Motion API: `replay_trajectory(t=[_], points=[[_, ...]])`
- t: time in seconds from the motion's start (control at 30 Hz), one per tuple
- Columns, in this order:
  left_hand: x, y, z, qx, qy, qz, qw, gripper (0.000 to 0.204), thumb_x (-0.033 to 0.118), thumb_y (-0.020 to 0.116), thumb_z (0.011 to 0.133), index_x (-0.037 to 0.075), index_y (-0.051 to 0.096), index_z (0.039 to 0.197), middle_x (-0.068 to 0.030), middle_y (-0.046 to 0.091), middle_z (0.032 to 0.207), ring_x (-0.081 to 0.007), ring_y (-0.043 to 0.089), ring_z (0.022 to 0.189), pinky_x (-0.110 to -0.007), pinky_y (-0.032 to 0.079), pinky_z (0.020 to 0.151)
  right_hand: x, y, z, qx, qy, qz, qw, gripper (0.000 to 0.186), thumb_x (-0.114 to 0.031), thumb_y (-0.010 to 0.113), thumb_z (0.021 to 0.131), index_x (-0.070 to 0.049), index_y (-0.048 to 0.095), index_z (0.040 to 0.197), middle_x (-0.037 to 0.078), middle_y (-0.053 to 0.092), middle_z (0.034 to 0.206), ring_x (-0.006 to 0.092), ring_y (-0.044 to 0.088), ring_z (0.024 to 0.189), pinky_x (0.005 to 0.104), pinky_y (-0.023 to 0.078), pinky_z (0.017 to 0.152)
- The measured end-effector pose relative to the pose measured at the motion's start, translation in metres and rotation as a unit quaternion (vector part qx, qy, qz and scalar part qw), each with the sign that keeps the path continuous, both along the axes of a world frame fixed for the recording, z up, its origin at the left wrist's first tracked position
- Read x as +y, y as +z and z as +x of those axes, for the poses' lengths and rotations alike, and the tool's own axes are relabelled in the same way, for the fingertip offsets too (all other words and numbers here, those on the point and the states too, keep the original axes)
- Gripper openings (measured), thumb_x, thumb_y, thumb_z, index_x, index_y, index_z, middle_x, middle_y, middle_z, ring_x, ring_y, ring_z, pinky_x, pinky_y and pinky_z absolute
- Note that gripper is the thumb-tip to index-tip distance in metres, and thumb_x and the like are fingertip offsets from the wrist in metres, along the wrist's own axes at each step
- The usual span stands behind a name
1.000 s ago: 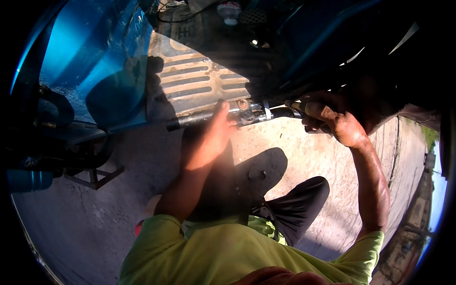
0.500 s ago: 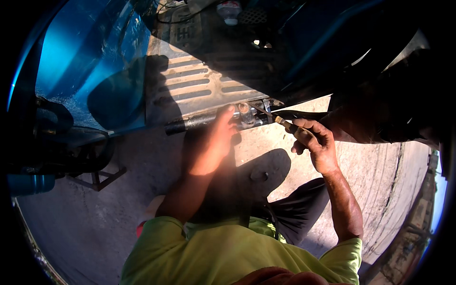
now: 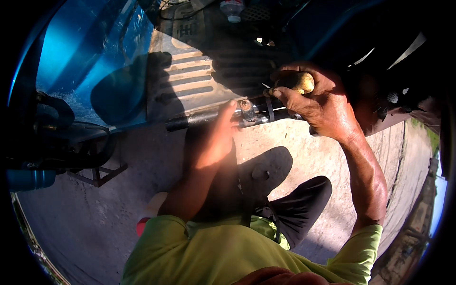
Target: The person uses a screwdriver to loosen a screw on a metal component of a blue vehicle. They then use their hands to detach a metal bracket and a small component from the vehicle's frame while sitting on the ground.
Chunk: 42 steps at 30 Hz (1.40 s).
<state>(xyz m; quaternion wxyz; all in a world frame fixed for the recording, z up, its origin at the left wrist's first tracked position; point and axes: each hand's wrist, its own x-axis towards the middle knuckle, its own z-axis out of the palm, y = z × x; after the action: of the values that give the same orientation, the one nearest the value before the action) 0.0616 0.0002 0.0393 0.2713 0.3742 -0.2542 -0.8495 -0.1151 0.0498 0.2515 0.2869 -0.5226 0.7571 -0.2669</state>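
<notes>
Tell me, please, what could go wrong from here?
The tool with a rounded yellowish handle, gripped in the bare right hand, might slip and strike the bare left hand at the glossy black tube. Also, dark shadow across the ribbed tan footboard could hide small details.

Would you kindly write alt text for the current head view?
A person's right hand grips a yellowish tool handle; the left hand is at a black pipe along the edge of a ribbed floor panel.

L grip (image 3: 221, 135) blurred, L forearm (image 3: 190, 187) angled fwd; R grip (image 3: 330, 104) w/ fingers curled, R arm (image 3: 368, 175) bowed outward
</notes>
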Motion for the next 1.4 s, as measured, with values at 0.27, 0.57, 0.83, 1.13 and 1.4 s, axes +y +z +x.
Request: replay_trajectory(t=[0.27,0.57,0.83,1.13,1.4], points=[[0.0,-0.003,0.003,0.047,0.005,0.001,0.999,0.039,0.044,0.056,0.103,0.01,0.062,0.121,-0.0051,0.071,0.112,-0.0172,0.069,0.1,-0.033,0.053,0.078,-0.004,-0.005,0.004,0.045,0.056,-0.019,0.997,0.039,-0.032,0.073,0.096,-0.004,0.063,0.12,0.011,0.071,0.099,0.0194,0.069,0.093,0.0316,0.057,0.086],[-0.004,0.025,0.01,0.082,-0.031,-0.014,0.996,0.034,0.041,0.057,0.104,0.012,0.064,0.118,-0.0053,0.071,0.112,-0.0158,0.067,0.096,-0.031,0.052,0.077,0.023,-0.007,-0.007,0.052,0.054,-0.067,0.995,0.028,-0.024,0.074,0.095,-0.004,0.065,0.113,0.013,0.072,0.095,0.0221,0.072,0.084,0.0311,0.058,0.073],[-0.004,-0.013,0.01,0.03,-0.016,0.01,0.999,0.037,0.043,0.053,0.106,0.012,0.059,0.127,-0.0052,0.069,0.119,-0.0164,0.066,0.1,-0.032,0.051,0.077,0.034,0.011,-0.019,0.139,0.021,0.06,0.988,0.043,-0.039,0.076,0.092,-0.005,0.066,0.117,0.013,0.072,0.097,0.0226,0.071,0.086,0.0321,0.058,0.078],[0.001,-0.026,0.016,0.023,-0.024,0.046,0.998,0.045,0.047,0.054,0.104,0.012,0.057,0.131,-0.0064,0.067,0.122,-0.0188,0.064,0.105,-0.037,0.051,0.087,0.121,0.025,0.001,0.08,-0.119,-0.027,0.989,0.046,-0.035,0.081,0.089,0.002,0.067,0.114,0.007,0.067,0.102,0.0141,0.063,0.091,0.0262,0.051,0.083],[-0.003,-0.019,0.017,0.068,-0.048,0.035,0.996,0.053,0.047,0.058,0.103,0.011,0.05,0.141,-0.0085,0.061,0.134,-0.0232,0.06,0.119,-0.042,0.049,0.1,0.086,-0.002,0.001,0.066,-0.108,-0.038,0.991,0.048,-0.033,0.083,0.088,0.003,0.067,0.115,0.01,0.069,0.101,0.0162,0.066,0.089,0.0277,0.054,0.081]])
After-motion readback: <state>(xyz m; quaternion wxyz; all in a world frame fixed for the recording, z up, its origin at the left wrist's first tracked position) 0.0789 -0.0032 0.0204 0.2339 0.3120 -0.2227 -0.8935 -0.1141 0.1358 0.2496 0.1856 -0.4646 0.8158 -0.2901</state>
